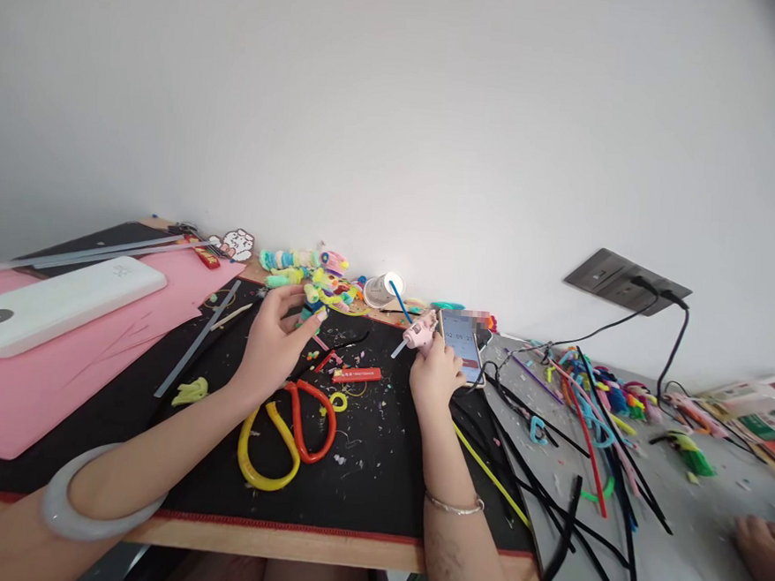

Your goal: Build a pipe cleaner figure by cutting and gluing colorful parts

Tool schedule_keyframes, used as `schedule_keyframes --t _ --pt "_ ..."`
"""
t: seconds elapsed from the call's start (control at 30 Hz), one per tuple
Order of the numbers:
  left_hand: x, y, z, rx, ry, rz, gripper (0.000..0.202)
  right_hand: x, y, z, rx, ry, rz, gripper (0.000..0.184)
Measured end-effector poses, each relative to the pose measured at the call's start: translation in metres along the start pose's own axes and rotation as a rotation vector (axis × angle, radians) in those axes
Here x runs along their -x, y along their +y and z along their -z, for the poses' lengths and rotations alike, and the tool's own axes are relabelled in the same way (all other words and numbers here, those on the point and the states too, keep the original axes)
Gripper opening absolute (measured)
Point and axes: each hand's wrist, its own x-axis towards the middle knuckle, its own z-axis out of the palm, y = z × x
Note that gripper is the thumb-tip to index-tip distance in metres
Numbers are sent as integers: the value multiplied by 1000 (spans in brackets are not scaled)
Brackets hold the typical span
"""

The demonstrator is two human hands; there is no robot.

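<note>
My left hand is closed round a small fuzzy pipe-cleaner piece in yellow, green and teal; the fingers cover part of it. My right hand grips a small pink glue gun, its nozzle end towards the left. Beside that hand, a phone showing a timer leans at the back of the black mat. Between my forearms lie scissors with one yellow and one red handle. A red lighter and a small yellow ring are just behind them.
Finished fuzzy pieces and a tipped paper cup line the wall. A white power bank rests on pink sheets. Loose pipe cleaners and black cords spread to the right. Another person's hand is at the right edge.
</note>
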Motion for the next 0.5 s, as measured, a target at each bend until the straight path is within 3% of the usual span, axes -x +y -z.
schedule_keyframes --t 0.13,0.23,0.33,0.43,0.5 --pt "0 1 0 25 76 -77 43 1 -1 -1 4 -15 24 52" --pt "0 5 0 23 50 -86 43 1 -3 1 -159 91 124 48" --pt "1 8 -1 3 -43 -48 41 0 -3 1 -347 169 395 24" --pt "3 8 -2 -32 -151 23 39 0 -4 -3 -393 38 670 16" --pt "4 8 -2 -56 -203 60 39 1 -5 -7 -366 -40 746 16"
